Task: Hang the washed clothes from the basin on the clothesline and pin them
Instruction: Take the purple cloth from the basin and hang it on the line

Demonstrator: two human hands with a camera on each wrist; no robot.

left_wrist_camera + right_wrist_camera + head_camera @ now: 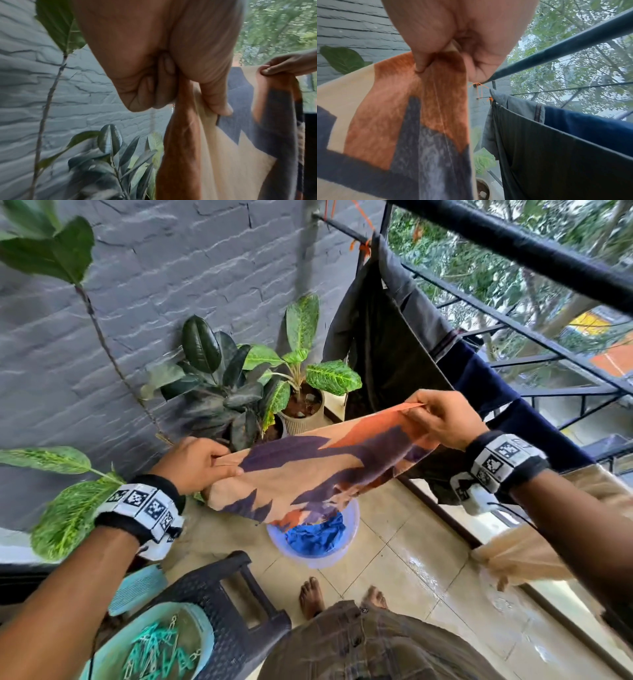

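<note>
At the lower left of the head view, a teal bowl of clothespins (164,645) sits beside a dark plastic stool (236,604). Above them, at mid-frame, the left hand (195,463) and right hand (442,419) each pinch 1 end of a patterned cloth (308,470), tan, orange and purple, stretched between them. Under the cloth, the basin (349,529) on the tiled floor holds a blue garment (315,537). Farther off, at upper right, dark clothes (387,347) hang on the clothesline (442,337).
</note>
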